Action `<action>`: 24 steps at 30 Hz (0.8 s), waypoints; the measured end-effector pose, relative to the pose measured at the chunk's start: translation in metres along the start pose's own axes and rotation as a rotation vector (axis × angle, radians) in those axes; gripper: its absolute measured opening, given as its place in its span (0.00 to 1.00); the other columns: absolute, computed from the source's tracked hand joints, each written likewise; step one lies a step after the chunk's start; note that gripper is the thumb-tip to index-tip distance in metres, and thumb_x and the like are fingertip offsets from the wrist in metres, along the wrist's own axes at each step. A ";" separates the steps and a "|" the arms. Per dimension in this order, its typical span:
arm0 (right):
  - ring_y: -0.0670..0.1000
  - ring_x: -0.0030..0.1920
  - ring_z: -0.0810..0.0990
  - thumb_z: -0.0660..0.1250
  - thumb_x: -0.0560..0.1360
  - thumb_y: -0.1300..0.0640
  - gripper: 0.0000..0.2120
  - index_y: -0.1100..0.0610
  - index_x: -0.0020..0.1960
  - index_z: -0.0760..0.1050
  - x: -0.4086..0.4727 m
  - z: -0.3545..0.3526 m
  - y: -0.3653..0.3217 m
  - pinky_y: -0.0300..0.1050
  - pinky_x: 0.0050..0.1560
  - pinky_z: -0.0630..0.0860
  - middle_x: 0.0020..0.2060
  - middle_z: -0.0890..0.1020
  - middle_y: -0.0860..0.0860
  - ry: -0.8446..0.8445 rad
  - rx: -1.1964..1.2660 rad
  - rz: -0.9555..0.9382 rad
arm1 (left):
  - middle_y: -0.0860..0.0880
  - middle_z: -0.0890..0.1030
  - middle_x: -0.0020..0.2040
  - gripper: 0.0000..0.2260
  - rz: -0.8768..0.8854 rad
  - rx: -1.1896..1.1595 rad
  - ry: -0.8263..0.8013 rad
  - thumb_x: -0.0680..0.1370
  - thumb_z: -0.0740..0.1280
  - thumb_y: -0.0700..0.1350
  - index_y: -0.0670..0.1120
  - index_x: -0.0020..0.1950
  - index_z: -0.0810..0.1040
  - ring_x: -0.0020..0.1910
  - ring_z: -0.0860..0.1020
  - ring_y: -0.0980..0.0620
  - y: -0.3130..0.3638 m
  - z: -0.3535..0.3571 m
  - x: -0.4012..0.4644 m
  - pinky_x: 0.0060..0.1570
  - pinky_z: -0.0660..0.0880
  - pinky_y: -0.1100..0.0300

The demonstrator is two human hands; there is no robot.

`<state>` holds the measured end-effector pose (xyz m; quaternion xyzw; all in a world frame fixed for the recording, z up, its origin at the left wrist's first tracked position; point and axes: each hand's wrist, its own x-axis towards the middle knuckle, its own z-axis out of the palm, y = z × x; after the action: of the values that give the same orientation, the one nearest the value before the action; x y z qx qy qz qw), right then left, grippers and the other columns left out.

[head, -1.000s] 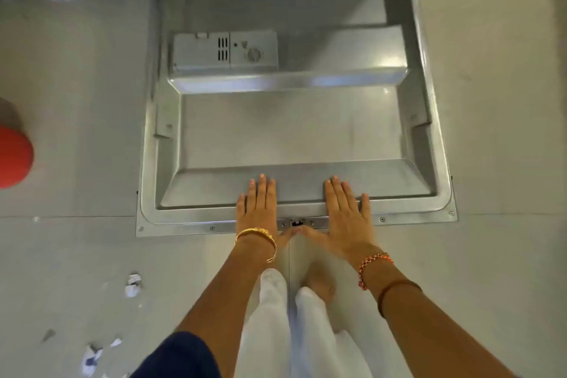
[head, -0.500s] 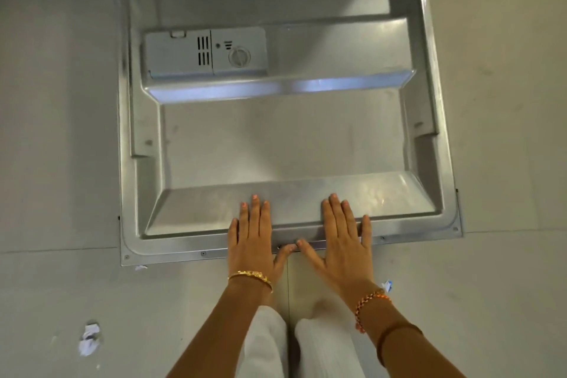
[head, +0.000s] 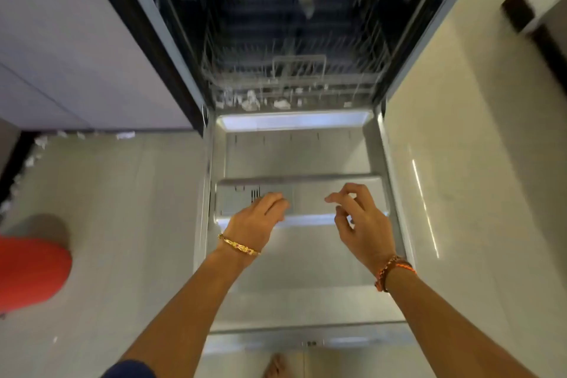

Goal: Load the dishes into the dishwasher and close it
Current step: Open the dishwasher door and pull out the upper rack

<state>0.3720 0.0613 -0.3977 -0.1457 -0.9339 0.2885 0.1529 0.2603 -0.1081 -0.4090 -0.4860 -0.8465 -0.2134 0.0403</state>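
Both hands have lifted off the door's front lip | left hand (head: pixel 260 218) and right hand (head: pixel 362 224) hover above dishwasher door (head: pixel 294 270), fingers loosely curled, holding nothing | door lies flat open, lower rack (head: pixel 291 83) inside, dishes too blurred to tell

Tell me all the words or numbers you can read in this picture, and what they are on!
There are none that can be read.
The detergent dispenser on the open dishwasher door shows only dark slots; any markings are too blurred to read.
The racks inside are blurred by motion, with no label showing.
The left hand and right hand hold nothing with writing.
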 end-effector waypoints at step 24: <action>0.58 0.63 0.66 0.59 0.76 0.42 0.29 0.62 0.67 0.62 0.358 -0.113 0.002 0.50 0.66 0.61 0.62 0.69 0.58 -0.170 -0.672 -0.043 | 0.43 0.64 0.71 0.23 -0.483 0.284 -0.194 0.80 0.51 0.55 0.45 0.71 0.60 0.72 0.58 0.43 -0.089 -0.110 0.332 0.72 0.48 0.48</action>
<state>0.0883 0.2476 -0.2376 -0.1434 -0.9890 -0.0272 0.0240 -0.0038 0.0767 -0.2466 -0.2780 -0.9590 -0.0485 -0.0253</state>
